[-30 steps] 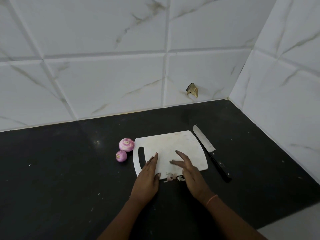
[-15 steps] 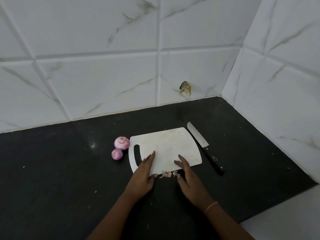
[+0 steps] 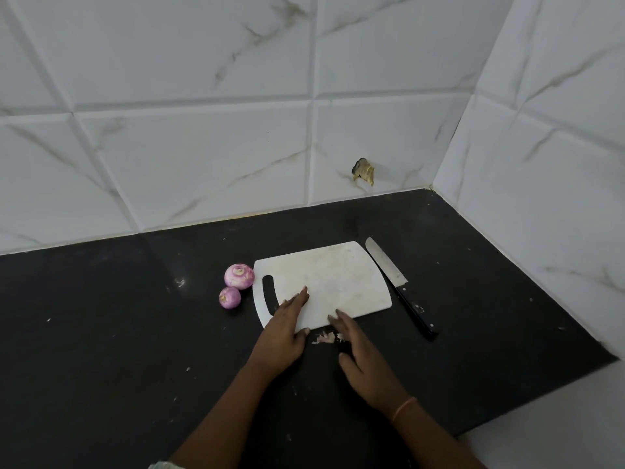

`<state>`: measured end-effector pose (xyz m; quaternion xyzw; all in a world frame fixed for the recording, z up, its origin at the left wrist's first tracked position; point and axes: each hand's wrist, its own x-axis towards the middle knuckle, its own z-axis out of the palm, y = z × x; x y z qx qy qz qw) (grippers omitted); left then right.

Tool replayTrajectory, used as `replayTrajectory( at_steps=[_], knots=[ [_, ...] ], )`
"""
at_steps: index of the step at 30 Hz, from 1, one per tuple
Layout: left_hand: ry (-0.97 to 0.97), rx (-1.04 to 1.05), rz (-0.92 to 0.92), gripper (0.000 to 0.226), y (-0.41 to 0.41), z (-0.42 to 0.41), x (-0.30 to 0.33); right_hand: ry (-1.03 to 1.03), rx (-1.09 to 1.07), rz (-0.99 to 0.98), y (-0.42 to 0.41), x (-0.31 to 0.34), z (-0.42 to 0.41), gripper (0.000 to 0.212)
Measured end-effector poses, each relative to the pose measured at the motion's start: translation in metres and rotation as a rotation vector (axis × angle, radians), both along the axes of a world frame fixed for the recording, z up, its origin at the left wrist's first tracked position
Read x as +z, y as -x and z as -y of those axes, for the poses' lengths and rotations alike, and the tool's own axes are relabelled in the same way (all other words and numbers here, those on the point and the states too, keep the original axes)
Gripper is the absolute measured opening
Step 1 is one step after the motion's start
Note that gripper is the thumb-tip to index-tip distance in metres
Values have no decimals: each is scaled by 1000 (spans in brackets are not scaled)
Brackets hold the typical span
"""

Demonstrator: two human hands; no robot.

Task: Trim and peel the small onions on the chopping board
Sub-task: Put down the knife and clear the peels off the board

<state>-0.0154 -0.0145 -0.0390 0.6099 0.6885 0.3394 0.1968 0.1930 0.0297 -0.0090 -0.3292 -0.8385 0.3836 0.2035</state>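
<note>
Head view, your items: white chopping board [image 3: 331, 279] flat on the dark surface [image 3: 101, 333]. Your left hand [image 3: 282, 336] lies on the board's near left corner, fingers straight, flat, gripping nothing. Your right hand [image 3: 362, 357] rests at the board's near edge, fingers extended, holding nothing. Peel scraps [image 3: 324, 338] lie between your hands, just off the board. Two peeled onions [image 3: 236, 282] sit on the surface, left of the board. Knife [image 3: 399, 286] lies just right of it.

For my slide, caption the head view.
Two peeled onions beside the board; left hand steadies it, right hand sweeps peels off; knife idle.
</note>
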Motion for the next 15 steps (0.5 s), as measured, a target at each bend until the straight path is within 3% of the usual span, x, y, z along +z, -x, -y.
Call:
replayTrajectory(
  at_steps=[3,8,15],
  knots=[
    [-48,32,-20,77,-3,3,-2,-81,25,3,5,-4,3,63],
    [-75,62,2,73,-6,7,-2,-208,-353,19,7,-20,8,41],
    [-51,81,72,72,-5,9,-3,-402,-291,175,46,-29,16,33]
  ],
)
